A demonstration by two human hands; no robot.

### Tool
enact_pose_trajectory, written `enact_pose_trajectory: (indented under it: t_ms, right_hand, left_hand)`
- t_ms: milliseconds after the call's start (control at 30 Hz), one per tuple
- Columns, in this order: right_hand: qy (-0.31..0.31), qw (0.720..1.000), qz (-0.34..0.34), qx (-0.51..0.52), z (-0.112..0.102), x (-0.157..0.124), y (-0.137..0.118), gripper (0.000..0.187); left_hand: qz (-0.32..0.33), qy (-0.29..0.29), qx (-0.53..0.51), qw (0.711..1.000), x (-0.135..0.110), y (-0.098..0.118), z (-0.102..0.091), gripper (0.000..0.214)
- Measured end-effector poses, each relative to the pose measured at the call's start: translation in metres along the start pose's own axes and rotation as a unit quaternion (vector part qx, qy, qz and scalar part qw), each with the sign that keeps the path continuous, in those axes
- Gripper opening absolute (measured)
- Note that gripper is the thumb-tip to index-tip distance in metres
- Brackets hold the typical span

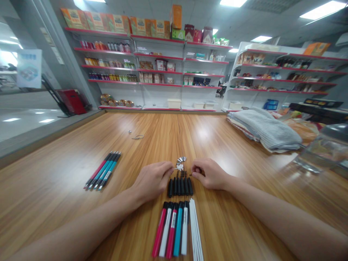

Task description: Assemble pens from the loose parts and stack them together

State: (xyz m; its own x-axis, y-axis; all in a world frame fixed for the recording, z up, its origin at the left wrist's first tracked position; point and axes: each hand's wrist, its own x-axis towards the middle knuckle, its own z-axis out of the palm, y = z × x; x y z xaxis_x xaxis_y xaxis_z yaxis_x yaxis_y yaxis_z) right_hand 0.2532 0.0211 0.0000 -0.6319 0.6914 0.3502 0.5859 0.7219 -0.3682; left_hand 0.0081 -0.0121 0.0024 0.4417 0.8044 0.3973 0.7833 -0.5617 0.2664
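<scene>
My left hand is closed, its fingertips pinching a thin white piece that points right. On the other side, my right hand has its fingers curled in a pinch; a tiny dark bit shows at the tips, too small to name. Between the hands lie silver cone tips, small white parts and small dark parts. Below them is a row of black pen grips. Nearer me lie red, white and blue pen barrels beside thin white refills.
Several pens with black grips lie at the left. Farther back is a small loop. Folded striped cloth and a clear container stand at the right. Stocked shelves rise beyond the wooden table.
</scene>
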Motion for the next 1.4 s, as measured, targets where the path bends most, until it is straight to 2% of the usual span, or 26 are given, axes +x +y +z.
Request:
enact_pose_trajectory:
  t_ms: [167,500,700,800,1067,1400]
  right_hand:
    - [0.03,0.999,0.028,-0.013,0.007,0.002,0.002,0.005]
    - [0.038,0.999,0.027,0.003,0.015,0.006,-0.005,0.004]
    - [0.09,0.996,0.002,0.013,0.013,0.007,-0.004,0.007]
    - [0.122,0.992,-0.021,0.018,0.009,0.007,-0.008,0.007]
    - [0.128,0.99,-0.05,0.004,0.007,0.005,-0.017,0.009]
    - [0.089,0.988,0.052,-0.113,0.008,0.007,-0.01,0.008]
  left_hand:
    - [-0.003,-0.012,-0.067,0.998,0.001,0.002,-0.001,0.023]
    - [0.011,-0.042,-0.101,0.994,0.002,0.003,0.0,0.025]
    - [0.011,-0.019,-0.02,1.0,0.001,0.001,-0.001,0.024]
    - [0.008,-0.027,0.033,0.999,0.001,0.0,-0.002,0.026]
    - [0.016,-0.049,0.073,0.996,0.001,0.003,-0.003,0.027]
    - [0.005,-0.042,0.047,0.998,0.001,0.0,0.0,0.027]
